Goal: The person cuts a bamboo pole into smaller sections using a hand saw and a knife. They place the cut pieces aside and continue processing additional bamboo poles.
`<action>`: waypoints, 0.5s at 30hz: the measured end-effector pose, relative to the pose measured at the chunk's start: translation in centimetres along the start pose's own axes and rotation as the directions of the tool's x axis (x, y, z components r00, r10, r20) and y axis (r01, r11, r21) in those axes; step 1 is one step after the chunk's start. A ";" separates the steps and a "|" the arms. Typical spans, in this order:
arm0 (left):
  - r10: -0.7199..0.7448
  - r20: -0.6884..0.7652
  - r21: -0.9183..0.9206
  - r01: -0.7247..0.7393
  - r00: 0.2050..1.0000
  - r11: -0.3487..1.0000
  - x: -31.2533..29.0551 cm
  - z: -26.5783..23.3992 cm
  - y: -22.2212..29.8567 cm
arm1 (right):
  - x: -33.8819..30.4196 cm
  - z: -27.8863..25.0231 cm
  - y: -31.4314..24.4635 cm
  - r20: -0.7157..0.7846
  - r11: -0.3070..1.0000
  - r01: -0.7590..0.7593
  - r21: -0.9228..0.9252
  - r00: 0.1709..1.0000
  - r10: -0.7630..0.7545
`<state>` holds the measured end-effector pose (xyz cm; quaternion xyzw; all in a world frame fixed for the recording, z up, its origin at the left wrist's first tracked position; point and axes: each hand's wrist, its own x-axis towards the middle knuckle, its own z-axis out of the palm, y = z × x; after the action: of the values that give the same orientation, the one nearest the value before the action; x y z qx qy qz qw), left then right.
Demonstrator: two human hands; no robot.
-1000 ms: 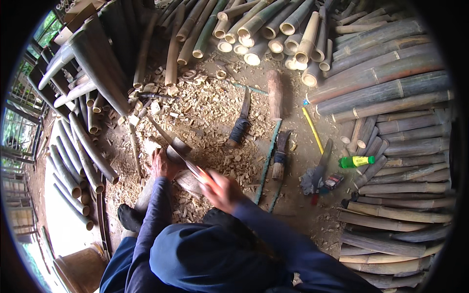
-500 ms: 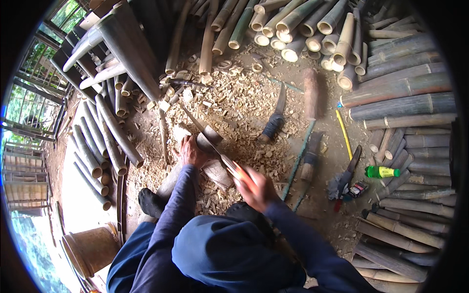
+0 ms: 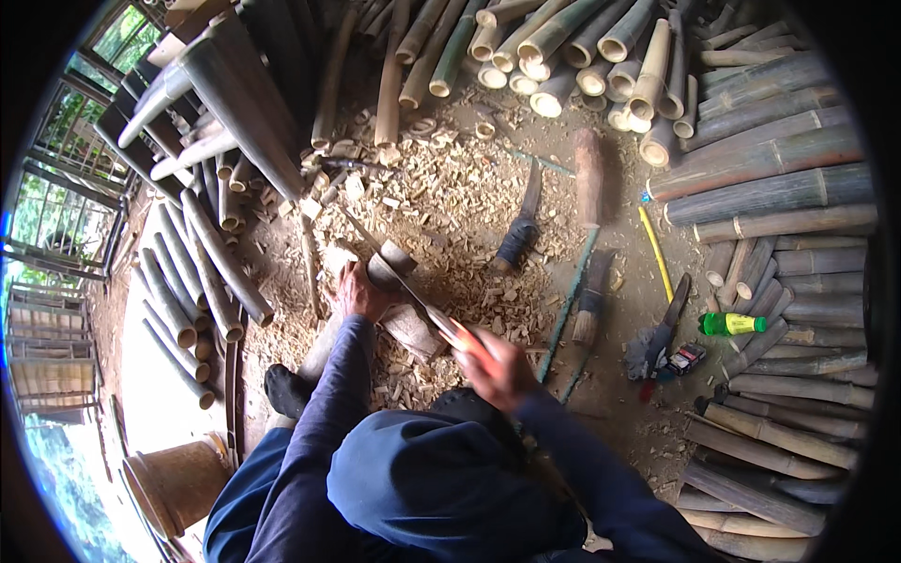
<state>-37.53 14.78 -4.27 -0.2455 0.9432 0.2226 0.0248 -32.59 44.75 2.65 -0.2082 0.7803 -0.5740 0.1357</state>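
Note:
My left hand [image 3: 359,293] is closed over a bamboo pole [image 3: 392,263], its fingers wrapped round near the far end. Below that end lies a wooden block [image 3: 413,333] on the chip-strewn ground. The fingers of my right hand [image 3: 505,372] are closed round the orange handle of a handsaw [image 3: 424,305]. Its long, thin blade slants up and left across the pole, just right of my left hand. Where the teeth meet the bamboo is too small to make out. My dark-covered foot [image 3: 287,390] is by the pole's near end.
Wood chips [image 3: 450,188] cover the ground ahead. A wrapped-handle knife [image 3: 521,230], a wooden mallet-like piece [image 3: 588,178], a yellow stick [image 3: 655,249] and a green bottle [image 3: 730,325] lie to the right. Bamboo poles [image 3: 779,192] are stacked on the right; a bucket [image 3: 178,483] stands near left.
My right hand has shifted slightly to the right with the saw handle. My left hand keeps its hold on the bamboo pole. The whole view has shifted a little.

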 end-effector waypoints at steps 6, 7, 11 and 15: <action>0.007 -0.069 0.054 -0.003 0.998 0.999 0.6 0.0 -0.3 | -1.4 -1.0 -0.6 0.010 0.999 -0.024 -0.028 1.000 0.024; -0.041 -0.044 0.104 0.045 0.998 0.994 -0.5 -0.9 0.9 | -4.3 -3.1 -1.2 -0.013 0.997 -0.019 -0.078 1.000 0.018; -0.029 -0.027 0.104 0.031 0.999 0.994 -0.4 -0.5 -0.4 | -9.6 -6.9 -1.6 0.000 0.997 -0.076 0.019 0.997 0.076; 0.026 -0.029 0.053 -0.024 0.999 0.998 -0.4 0.0 -0.4 | -2.9 -3.6 -0.1 0.035 0.998 -0.068 0.014 0.997 0.068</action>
<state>-36.96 14.67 -4.39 -0.2362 0.9520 0.1943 0.0143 -31.65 49.10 3.80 -0.1904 0.7800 -0.5713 0.1703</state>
